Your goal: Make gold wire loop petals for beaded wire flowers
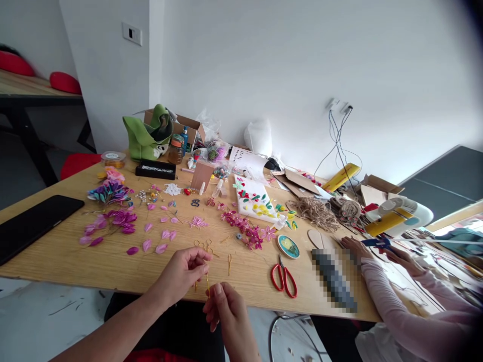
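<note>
Currently, a thin gold wire (208, 285) is positioned over the near edge of the wooden table (252, 279), its long axis running from the left hand (188, 271) down and slightly rightward toward the wearer. The left hand pinches the upper portion and the right hand (227, 305) pinches the lower, with both wire ends concealed by fingers. Nearby, a looped gold wire piece (230, 264) lies loop-end away; the right forearm is cut off by the lower frame edge.
</note>
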Demonstrator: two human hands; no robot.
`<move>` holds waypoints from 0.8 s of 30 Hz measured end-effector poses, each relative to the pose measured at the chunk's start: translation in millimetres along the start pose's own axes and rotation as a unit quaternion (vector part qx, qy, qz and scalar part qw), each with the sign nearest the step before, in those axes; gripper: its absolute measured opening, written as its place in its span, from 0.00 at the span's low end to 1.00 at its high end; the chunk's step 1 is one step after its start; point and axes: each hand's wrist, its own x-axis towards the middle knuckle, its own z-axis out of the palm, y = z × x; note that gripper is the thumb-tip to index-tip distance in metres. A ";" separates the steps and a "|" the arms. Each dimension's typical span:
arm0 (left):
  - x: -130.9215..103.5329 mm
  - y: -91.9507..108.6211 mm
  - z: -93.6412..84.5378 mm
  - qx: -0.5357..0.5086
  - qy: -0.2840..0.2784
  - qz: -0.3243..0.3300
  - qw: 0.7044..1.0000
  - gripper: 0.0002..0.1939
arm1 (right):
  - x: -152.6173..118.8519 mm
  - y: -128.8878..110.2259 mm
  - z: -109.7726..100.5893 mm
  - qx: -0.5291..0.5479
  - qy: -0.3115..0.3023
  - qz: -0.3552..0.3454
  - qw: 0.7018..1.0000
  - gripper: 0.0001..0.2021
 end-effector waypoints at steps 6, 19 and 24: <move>-0.2 -6.5 9.4 0.001 -0.002 -0.006 1.000 0.18 | -6.0 6.8 3.2 0.036 0.013 0.029 0.999 0.36; -34.2 -38.1 -2.2 0.432 -0.002 0.377 0.819 0.23 | -10.7 46.0 17.8 0.114 0.143 0.087 0.979 0.27; -35.0 -49.3 -0.5 0.508 -0.017 0.412 0.756 0.18 | -9.8 52.2 31.8 0.093 0.151 0.080 0.981 0.27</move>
